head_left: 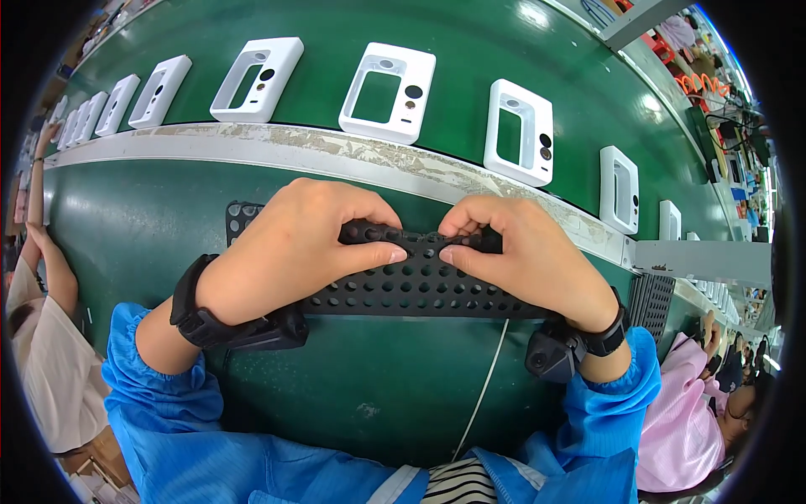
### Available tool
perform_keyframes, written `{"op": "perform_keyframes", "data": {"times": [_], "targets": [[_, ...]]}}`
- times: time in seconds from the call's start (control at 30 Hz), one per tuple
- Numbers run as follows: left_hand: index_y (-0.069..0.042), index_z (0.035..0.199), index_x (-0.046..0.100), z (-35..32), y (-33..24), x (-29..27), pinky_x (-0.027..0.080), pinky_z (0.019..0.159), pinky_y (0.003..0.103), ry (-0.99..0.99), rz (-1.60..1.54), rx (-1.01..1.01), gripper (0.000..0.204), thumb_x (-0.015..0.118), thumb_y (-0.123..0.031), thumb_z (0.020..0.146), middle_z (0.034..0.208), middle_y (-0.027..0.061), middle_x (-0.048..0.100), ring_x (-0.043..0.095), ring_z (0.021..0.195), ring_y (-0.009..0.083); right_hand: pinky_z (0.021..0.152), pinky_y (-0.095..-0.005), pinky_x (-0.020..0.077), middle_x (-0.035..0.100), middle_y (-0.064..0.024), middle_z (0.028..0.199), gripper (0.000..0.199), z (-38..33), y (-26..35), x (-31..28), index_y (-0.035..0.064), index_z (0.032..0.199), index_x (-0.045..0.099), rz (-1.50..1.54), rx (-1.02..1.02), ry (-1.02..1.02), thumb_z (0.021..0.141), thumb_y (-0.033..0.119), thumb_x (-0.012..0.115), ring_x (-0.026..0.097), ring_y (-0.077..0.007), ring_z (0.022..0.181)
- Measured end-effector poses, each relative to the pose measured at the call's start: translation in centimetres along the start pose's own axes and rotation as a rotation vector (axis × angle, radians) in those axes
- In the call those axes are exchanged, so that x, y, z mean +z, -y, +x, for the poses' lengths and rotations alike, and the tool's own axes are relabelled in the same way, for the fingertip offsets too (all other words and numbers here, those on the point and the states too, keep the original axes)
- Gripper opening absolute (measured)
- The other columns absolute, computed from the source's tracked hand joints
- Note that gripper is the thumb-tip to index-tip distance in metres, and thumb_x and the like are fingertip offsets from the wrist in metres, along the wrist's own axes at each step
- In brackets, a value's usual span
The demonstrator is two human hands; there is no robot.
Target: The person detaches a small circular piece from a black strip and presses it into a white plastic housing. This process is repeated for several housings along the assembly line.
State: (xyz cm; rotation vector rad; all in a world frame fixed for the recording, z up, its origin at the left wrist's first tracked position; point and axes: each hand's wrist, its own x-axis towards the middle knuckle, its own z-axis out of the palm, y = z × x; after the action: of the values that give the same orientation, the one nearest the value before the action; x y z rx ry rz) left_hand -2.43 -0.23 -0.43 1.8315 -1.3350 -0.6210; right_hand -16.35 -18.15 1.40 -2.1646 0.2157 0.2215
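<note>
A black tray pierced with rows of round holes lies on the green bench in front of me. My left hand is over its left part, thumb and fingers pinching at the tray's far side near the middle. Opposite it, my right hand pinches the same far side, the two thumbs a short gap apart. Dark material shows under the curled fingers of both hands; whether it is the tray's own edge or a separate small part, I cannot make out.
Beyond a worn pale rail, several white plastic housings stand in a row on the green belt. At right sit a grey metal bracket and stacked black perforated trays. A white cord crosses the near bench. People sit at both sides.
</note>
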Motion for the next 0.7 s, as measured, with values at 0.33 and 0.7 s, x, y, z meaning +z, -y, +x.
{"op": "perform_keyframes", "data": {"times": [0.33,0.7], "targets": [[-0.004,0.083,0.069,-0.4,-0.5,-0.3,0.046,0.055,0.025,0.052,0.009,-0.065,0.018,0.075,-0.016,0.071,0.071,0.0086,0.066,0.060,0.058,0.0155,0.062,-0.0274,0.0436,0.061,-0.0070,0.073,0.015,0.2,0.7,0.1,0.0017,0.086,0.066,-0.062,0.029,0.041,0.076,0.013,0.069,0.056,-0.0169,0.065],[-0.005,0.080,0.069,-0.6,0.4,0.5,0.045,0.052,0.025,0.003,0.035,0.080,0.015,0.075,-0.015,0.070,0.068,0.0076,0.065,0.059,0.054,0.0171,0.067,-0.0294,0.0446,0.062,-0.0052,0.080,0.014,0.7,0.4,1.3,0.0035,0.086,0.066,0.015,-0.225,-0.110,0.075,0.011,0.070,0.058,-0.0204,0.079]]}}
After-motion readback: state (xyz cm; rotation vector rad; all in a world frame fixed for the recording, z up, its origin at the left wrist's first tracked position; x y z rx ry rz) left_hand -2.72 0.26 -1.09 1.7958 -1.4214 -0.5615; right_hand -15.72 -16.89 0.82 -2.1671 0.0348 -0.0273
